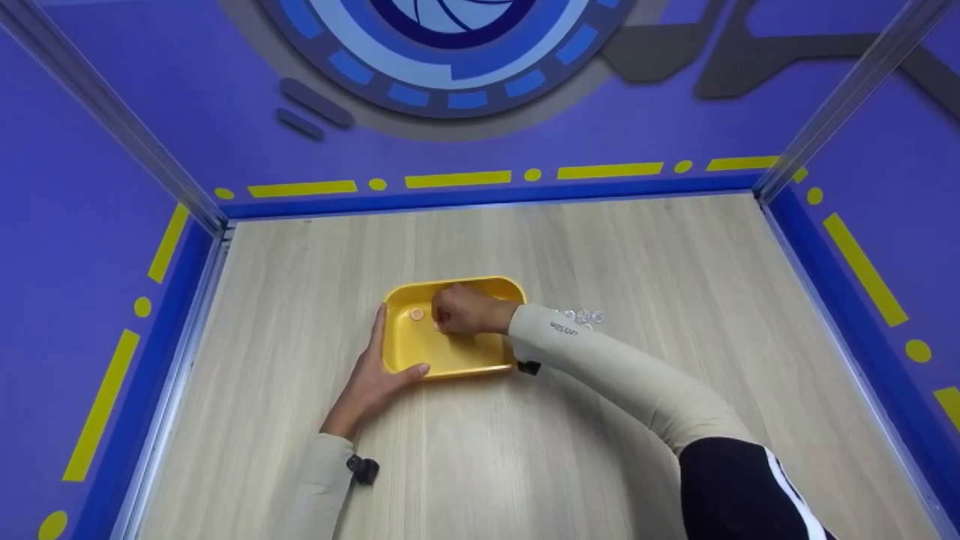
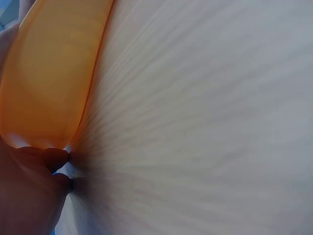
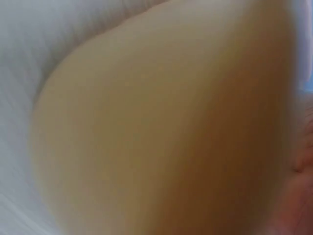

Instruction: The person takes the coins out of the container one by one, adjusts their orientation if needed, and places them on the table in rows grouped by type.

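A yellow rectangular plastic bin (image 1: 450, 367) stands on the table. My left hand (image 1: 375, 379) grips its near left corner, the thumb along the near rim and the fingers along the left wall; the left wrist view shows that hand (image 2: 29, 186) against the bin wall (image 2: 54, 73). My right hand (image 1: 465, 309) reaches inside with curled fingers, and a small pale round piece (image 1: 439, 326) shows at the fingertips. Left of it, a small round see-through disc (image 1: 417, 313) lies on the bin floor. In the right wrist view the bin's blurred wall (image 3: 122, 122) hides most of the hand.
Several small clear round pieces (image 1: 585, 317) lie on the wooden table (image 1: 480, 450) right of the bin, partly behind the right forearm (image 1: 600, 360). Blue panels (image 1: 480, 135) with yellow marks wall the table at the back and both sides.
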